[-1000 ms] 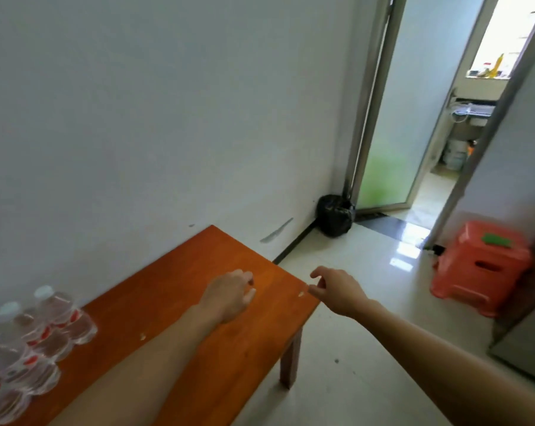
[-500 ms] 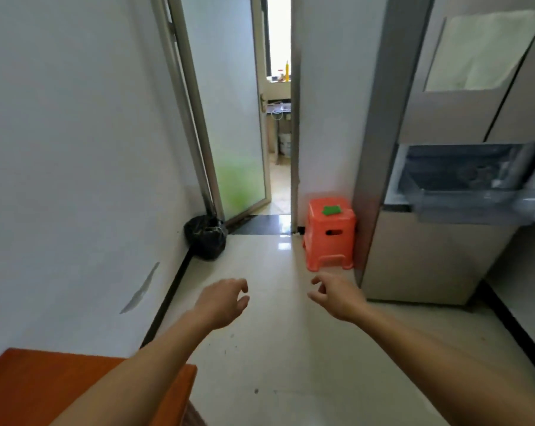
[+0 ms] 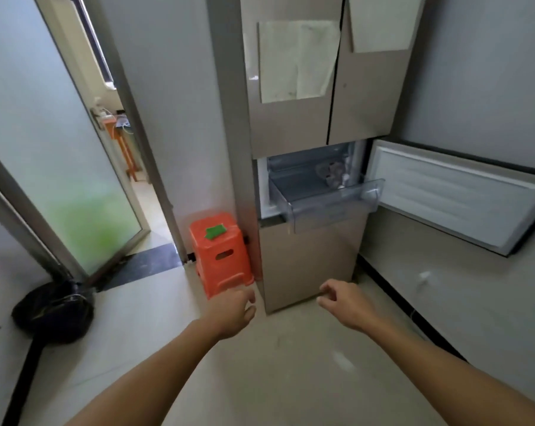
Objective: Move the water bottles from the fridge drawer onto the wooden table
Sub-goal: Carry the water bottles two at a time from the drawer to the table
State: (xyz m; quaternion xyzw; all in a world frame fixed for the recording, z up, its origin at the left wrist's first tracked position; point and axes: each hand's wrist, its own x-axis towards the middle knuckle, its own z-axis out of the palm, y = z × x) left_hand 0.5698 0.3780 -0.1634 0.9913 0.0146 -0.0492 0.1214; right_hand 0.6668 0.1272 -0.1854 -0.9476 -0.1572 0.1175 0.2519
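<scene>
Facing fridge (image 3: 293,124), drawer (image 3: 321,198) pulled out; orange stool (image 3: 220,253) beside; hands loosely open, empty

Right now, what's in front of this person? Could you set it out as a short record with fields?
left hand: empty, fingers loosely curled, held out above the floor
right hand: empty, fingers loosely curled, held out toward the fridge
fridge drawer: clear plastic, pulled out
fridge door: swung open to the right
water bottles: some blurred shapes at the drawer's back right; number unclear
orange stool: on the floor left of the fridge, a green item on top
black bag: on the floor by the glass door
wooden table: not in view
</scene>
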